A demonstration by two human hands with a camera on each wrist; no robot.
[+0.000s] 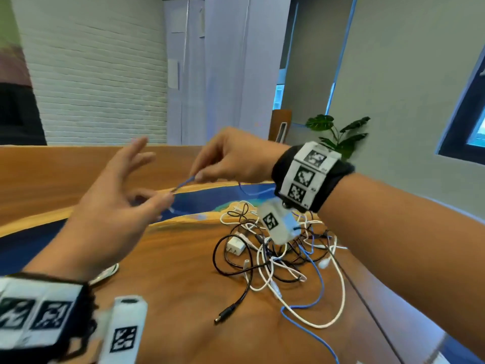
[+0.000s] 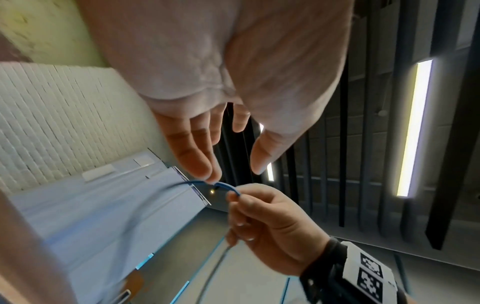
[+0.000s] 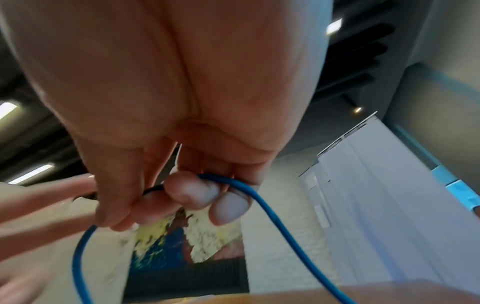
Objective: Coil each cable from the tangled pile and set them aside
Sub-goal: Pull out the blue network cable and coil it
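A white brick wall and pale roller blinds are standing behind the wooden surface (image 1: 173,282) you are working over, with a blue inlay running across its far side. Toward the left edge, a pale coil (image 1: 105,274) is peeking out from under your left forearm; it may be a cable already set aside, but most of it is hidden, so I cannot tell.

Your left hand (image 1: 115,206) is hovering above the surface with its fingers spread and relaxed; the thumb and a fingertip (image 2: 207,172) are just meeting the free end of the blue cable (image 1: 183,184), though whether they are pinching it or only touching I cannot tell. Your right hand (image 1: 231,158) is pinching that same blue cable a little further along, fingers curled round it, and the right wrist view is showing the cable looping down away from the grip.

Toward the right edge, the tangled pile (image 1: 278,253) is still lying in a heap: black, white and blue cables crossing one another, a white plug adapter (image 1: 235,247) among them, a black barrel connector (image 1: 225,314) trailing toward the near edge. The blue cable is running down into this heap, not yet freed.

Judging from that, you are working near the start: no loop of the blue cable is wound yet, and nearly all of the pile is waiting.
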